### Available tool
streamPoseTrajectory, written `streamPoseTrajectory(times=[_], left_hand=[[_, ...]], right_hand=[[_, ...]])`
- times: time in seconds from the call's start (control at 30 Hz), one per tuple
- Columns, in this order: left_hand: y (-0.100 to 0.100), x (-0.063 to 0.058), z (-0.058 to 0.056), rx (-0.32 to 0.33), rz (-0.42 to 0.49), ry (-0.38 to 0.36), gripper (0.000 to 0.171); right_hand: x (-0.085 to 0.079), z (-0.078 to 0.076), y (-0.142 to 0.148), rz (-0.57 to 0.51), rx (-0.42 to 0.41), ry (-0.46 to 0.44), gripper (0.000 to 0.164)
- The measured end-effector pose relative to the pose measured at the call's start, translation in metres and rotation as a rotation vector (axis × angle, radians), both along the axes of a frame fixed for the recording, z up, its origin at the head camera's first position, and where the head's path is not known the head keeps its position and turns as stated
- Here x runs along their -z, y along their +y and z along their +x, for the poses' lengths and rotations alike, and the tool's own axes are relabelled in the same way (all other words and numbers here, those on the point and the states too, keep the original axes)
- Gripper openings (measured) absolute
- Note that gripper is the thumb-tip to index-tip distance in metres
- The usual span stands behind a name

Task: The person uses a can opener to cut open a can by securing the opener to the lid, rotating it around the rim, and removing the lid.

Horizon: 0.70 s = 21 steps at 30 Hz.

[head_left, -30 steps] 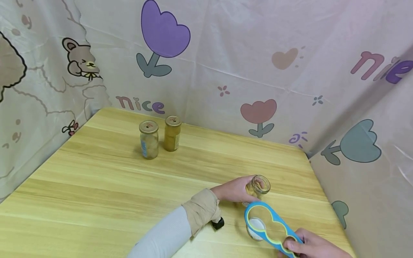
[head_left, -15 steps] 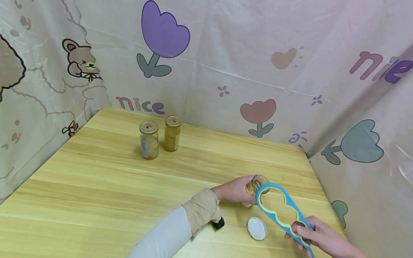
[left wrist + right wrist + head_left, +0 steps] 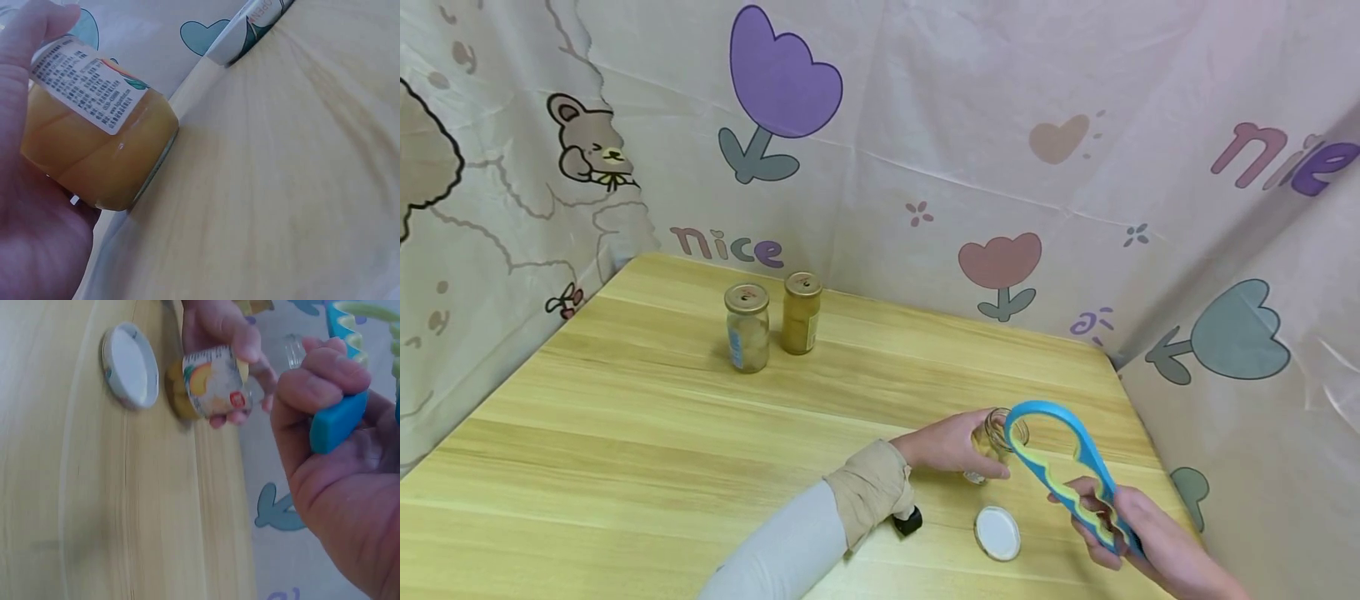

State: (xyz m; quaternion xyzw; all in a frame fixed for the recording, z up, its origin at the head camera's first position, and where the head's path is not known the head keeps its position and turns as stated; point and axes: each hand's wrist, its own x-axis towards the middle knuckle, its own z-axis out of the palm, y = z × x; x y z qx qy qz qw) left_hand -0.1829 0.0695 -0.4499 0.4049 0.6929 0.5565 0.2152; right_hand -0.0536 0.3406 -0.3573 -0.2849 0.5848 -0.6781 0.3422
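Note:
In the head view my left hand point(image 3: 946, 443) grips a glass jar point(image 3: 988, 450) with no lid on its mouth, standing on the table. The left wrist view shows orange-yellow fruit in this jar point(image 3: 103, 165) and a white printed label. A blue jar opener point(image 3: 1047, 407) with a scalloped yellow inner edge is held by its handle end in my right hand point(image 3: 1157, 533). Its looped end is raised and overlaps the jar's mouth in the head view. Nearer to me lies a round lid point(image 3: 997, 533), white inside facing up. Curled right fingers point(image 3: 325, 372) wrap the opener's blue handle.
Two capped jars stand toward the back left: a pale one point(image 3: 747, 329) and, just right of it, an amber one point(image 3: 801, 313). A printed cloth point(image 3: 880, 167) hangs behind the wooden table point(image 3: 625, 433) and along its sides.
The jar opener has risen and moved right in my right hand, away from over the lid, and turned more edge-on. My left hand stays around the jar.

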Motion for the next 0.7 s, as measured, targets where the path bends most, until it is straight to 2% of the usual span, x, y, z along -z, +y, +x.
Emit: streamPoseTrajectory(times=[0.13, 0.2, 0.3, 0.4, 0.5, 0.6, 0.7], left_hand=[[0.0, 0.001, 0.0, 0.02, 0.021, -0.014, 0.046], [0.0, 0.002, 0.0, 0.032, 0.034, -0.018, 0.045], [0.0, 0.003, 0.0, 0.032, 0.038, -0.008, 0.049], [0.001, 0.003, 0.0, 0.022, 0.031, 0.014, 0.05], [0.001, 0.003, 0.0, 0.043, 0.056, 0.034, 0.045], [0.004, 0.003, -0.001, 0.099, 0.123, 0.06, 0.042], [0.004, 0.004, -0.002, 0.104, 0.136, 0.073, 0.042]], right_hand=[[-0.001, 0.0, -0.013, -0.048, 0.015, -0.049, 0.084], [-0.001, -0.001, -0.02, -0.045, 0.047, -0.067, 0.087], [0.002, -0.003, -0.029, -0.062, 0.044, -0.027, 0.082], [0.007, -0.005, -0.037, -0.098, 0.004, 0.026, 0.071], [0.012, -0.006, -0.045, -0.122, -0.03, 0.021, 0.064], [0.015, -0.007, -0.052, -0.11, -0.024, 0.015, 0.058], [0.018, -0.008, -0.06, -0.122, -0.016, -0.002, 0.053]])
